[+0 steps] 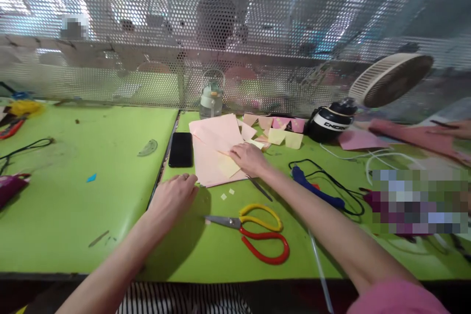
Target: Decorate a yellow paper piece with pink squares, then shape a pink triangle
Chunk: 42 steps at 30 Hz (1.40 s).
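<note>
My right hand rests on a stack of pale pink paper sheets, its fingers bent together at the edge of a sheet. A small pale yellow paper piece lies beneath that hand on the stack. Just off the stack's lower left corner is my left hand, fingers curled in; whatever they may hold is hidden. Scissors with one yellow and one red handle lie partly open in front of both hands. Thin dark tweezers lie by my right wrist.
A black phone lies left of the paper. Behind stand a clear bottle, folded paper pieces and a black jug. At right are a blue corded tool, a fan and another person's hand.
</note>
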Tool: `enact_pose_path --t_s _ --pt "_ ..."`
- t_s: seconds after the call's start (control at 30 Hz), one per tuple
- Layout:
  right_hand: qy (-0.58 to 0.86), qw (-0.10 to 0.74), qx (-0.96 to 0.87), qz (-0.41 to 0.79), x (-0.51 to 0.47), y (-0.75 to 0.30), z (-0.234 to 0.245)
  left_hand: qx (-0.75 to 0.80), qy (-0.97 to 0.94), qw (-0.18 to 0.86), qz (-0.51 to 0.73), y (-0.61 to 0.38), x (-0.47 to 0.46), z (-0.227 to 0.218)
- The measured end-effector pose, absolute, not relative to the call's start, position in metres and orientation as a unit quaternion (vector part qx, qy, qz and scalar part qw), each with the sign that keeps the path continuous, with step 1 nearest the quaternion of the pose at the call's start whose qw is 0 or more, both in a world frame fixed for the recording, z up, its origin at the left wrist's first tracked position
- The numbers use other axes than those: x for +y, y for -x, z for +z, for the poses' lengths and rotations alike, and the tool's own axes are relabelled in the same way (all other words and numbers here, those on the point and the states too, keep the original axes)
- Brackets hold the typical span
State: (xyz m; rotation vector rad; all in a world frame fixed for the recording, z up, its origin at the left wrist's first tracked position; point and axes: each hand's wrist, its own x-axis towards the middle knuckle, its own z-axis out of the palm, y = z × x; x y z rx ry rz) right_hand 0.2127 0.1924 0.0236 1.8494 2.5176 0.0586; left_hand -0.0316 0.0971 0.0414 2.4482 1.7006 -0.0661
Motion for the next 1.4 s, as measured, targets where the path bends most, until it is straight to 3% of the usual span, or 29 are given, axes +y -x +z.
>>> enact_pose_path --t_s 0.33,0.5,0.77,0.97,1.23,1.4 --pt "-0.746 -0.055 0.652 0.123 0.189 -0.268 0.070 0.527 -0.846 0.077 -0.033 0.013 0.128 0.041" --pt "-0.758 -0.071 0.628 0.160 0.170 -0.302 0.085 0.488 -0.867 0.089 -0.051 0.003 0.141 0.035" --pt "-0.537 -0.013 0.843 0.010 0.147 -0.256 0.045 0.465 -0.880 0.064 -0.073 0.010 0.142 0.033" --pt "-0.533 0.021 0.845 -0.016 0.159 -0.244 0.029 0.486 -0.870 0.060 -0.051 0.014 0.140 0.041" --pt "-0.599 -0.066 0.798 0.007 0.144 -0.260 0.044 0.496 -0.854 0.144 0.063 0.029 0.147 0.056" --pt "-0.579 -0.104 0.808 -0.017 0.124 -0.261 0.055 0.512 -0.840 0.135 0.116 0.033 0.156 0.072"
